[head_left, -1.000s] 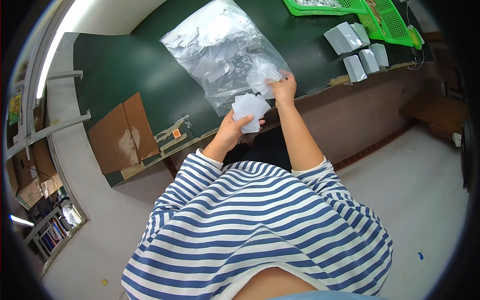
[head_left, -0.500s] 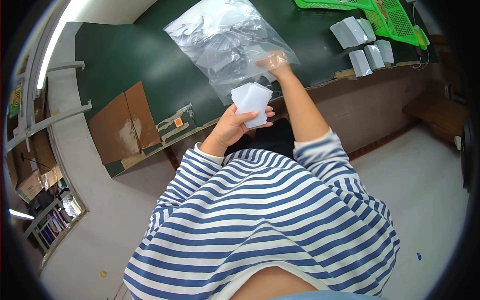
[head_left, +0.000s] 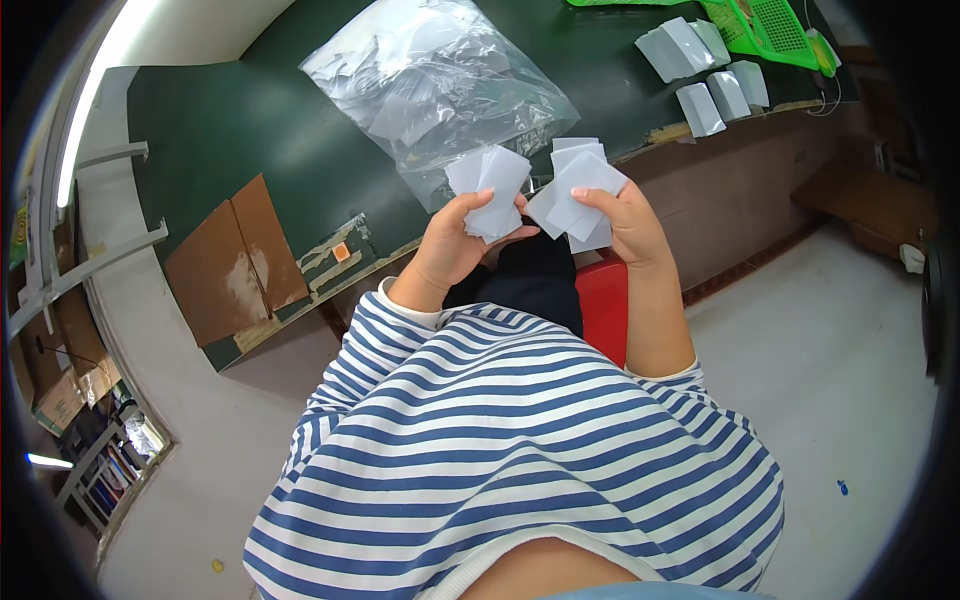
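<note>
My left hand (head_left: 455, 240) grips a fanned bunch of white cards (head_left: 490, 190), its thumb across their face. Close beside it on the right, my right hand (head_left: 635, 225) pinches a second, more loosely spread bunch of white cards (head_left: 580, 190). Both bunches are held just over the table's near edge, a small gap between them. Behind them lies a large clear plastic bag (head_left: 440, 80) full of similar white pieces, its near end reaching toward my hands. Whether anything is printed on the cards does not show.
Several neat stacks of white cards (head_left: 675, 50) stand at the right of the green table (head_left: 200, 120), by a bright green basket (head_left: 770, 35). A brown cardboard sheet (head_left: 230, 250) and a small orange square (head_left: 341, 253) lie at the left. A red stool (head_left: 604, 315) shows beneath me.
My right hand has come out of the plastic bag and back beside my left, now with a bunch of white cards. The left hand still holds its cards.
</note>
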